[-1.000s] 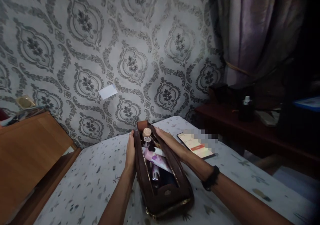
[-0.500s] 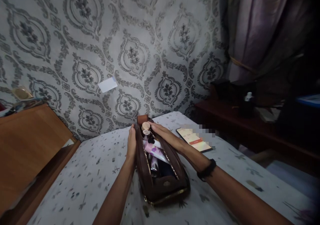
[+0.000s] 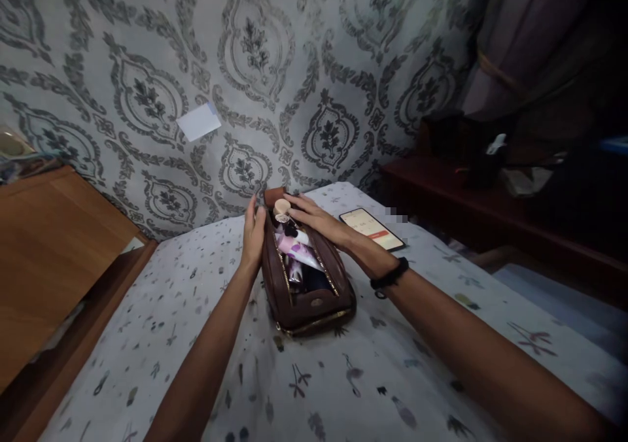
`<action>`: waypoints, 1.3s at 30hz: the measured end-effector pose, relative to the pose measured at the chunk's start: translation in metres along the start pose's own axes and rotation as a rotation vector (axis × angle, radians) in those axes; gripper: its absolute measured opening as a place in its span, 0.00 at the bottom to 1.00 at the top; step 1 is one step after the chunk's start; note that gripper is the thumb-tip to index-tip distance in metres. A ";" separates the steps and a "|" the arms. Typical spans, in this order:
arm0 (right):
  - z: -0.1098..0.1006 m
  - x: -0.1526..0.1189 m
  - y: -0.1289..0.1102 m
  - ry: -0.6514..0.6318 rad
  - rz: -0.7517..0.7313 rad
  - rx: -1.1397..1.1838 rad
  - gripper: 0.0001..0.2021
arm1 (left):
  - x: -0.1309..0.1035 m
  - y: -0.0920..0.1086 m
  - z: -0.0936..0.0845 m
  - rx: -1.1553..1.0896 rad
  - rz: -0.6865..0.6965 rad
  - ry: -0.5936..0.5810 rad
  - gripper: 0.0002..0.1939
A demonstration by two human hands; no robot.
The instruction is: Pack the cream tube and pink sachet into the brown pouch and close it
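1. While its zipped end faces the person, the brown bag [image 3: 316, 312] lies on the bed sheet [image 3: 353, 396], its long axis running away toward the wall, the far end leaning slightly left. Its top is open lengthwise between two zip edges.
2. On the right wrist is a black band [image 3: 391, 274].
3. Inside the bag, a pink and white tube [image 3: 300, 252] lies aslant across the opening, its pink part toward the far left.
4. The left hand [image 3: 252, 239] is open, fingers nearly straight, laid along the bag's far left side.
5. The right hand [image 3: 321, 223] is open too, fingers stretched over the far right edge, tips near a beige lid [image 3: 282, 207]; whether they touch it I cannot tell.
6. Just right of that hand lies a lit phone [image 3: 370, 227].
7. Beyond, right, a dark red desk [image 3: 417, 184] carries a white-topped bottle [image 3: 496, 144].
8. A white card [image 3: 199, 122] shows against the patterned wall [image 3: 304, 50].
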State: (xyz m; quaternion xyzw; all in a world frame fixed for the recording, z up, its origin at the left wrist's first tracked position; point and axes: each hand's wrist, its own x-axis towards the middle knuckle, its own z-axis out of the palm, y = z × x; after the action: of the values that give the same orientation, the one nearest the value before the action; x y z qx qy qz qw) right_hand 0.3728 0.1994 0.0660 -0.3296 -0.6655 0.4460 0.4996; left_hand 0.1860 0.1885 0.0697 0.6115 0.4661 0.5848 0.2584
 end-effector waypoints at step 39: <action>0.000 0.011 -0.014 0.021 -0.151 -0.280 0.21 | 0.113 -0.051 0.005 -0.190 -0.580 -0.155 0.13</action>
State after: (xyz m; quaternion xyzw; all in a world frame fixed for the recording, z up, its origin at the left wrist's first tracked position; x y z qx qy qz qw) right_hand 0.3698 0.2038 0.0835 -0.3496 -0.7387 0.3066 0.4880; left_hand 0.1636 0.3101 0.0779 0.4692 0.5432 0.4791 0.5052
